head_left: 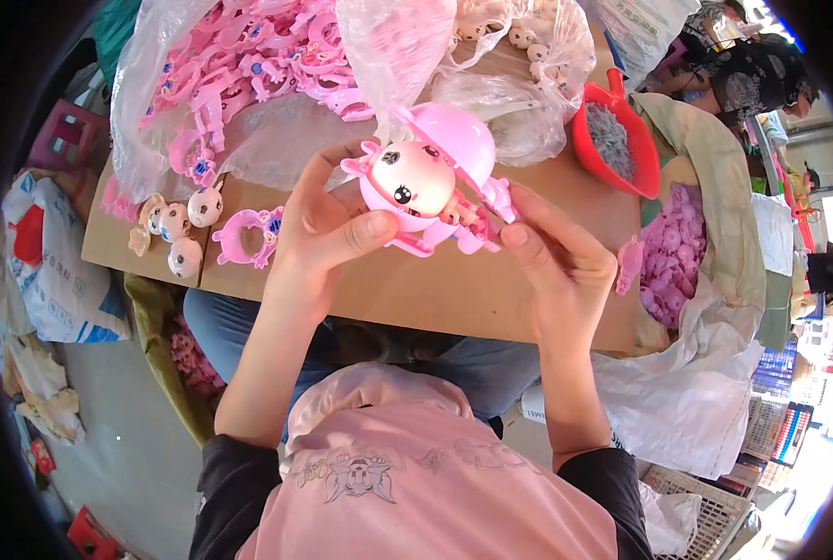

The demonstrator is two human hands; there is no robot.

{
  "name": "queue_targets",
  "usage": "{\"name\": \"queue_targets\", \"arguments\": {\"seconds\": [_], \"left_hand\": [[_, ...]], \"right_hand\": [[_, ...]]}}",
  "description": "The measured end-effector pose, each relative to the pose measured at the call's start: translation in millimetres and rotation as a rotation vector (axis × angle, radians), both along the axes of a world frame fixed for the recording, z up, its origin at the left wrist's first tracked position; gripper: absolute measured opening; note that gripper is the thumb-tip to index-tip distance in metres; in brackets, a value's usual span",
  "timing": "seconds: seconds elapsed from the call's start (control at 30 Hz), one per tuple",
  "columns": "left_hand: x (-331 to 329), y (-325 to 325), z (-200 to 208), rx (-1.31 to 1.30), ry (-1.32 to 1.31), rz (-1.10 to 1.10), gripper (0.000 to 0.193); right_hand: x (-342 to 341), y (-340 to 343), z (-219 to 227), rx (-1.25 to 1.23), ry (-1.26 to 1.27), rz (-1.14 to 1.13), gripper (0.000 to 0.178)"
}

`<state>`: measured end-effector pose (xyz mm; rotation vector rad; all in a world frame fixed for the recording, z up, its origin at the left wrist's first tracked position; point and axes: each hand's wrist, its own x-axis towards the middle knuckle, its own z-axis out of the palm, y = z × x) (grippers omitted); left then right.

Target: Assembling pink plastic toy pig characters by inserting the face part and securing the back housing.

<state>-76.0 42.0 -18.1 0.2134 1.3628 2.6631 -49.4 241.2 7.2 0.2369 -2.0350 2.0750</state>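
Observation:
A pink toy doll (414, 182) with a round cream head and painted eyes is held up over the cardboard-topped table (388, 294). My left hand (328, 229) is closed round the head side, its thumb pressed below the face. A glossy pink dome (461, 142) sits tilted open beside the head. With thumb and fingers, my right hand (561, 247) pinches a small pink part at the doll's right end; whether it is joined on, I cannot tell. Near my left wrist lie a pink ring-shaped piece (239, 237) and several loose doll heads (185, 257).
A clear bag of pink plastic parts (276, 61) lies at the back left, a bag of doll heads (524, 39) behind the doll. On the right are a red scoop (651, 173) holding grey bits and a sack of pink pieces (673, 252). A pink piece (629, 265) lies at the table's right edge.

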Motion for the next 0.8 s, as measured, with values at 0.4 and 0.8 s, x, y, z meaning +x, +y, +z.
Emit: {"name": "queue_targets", "arguments": {"seconds": [0.4,0.8], "left_hand": [[-2.3,1.6,2.0,0.024,0.015,0.02,0.071],[2.2,0.8,2.8,0.006,0.024,0.049,0.069]], "right_hand": [[-4.4,0.6,0.8,0.035,0.039,0.092,0.026],[-2.3,-2.4,1.6,0.148,0.094,0.125,0.035]]}}
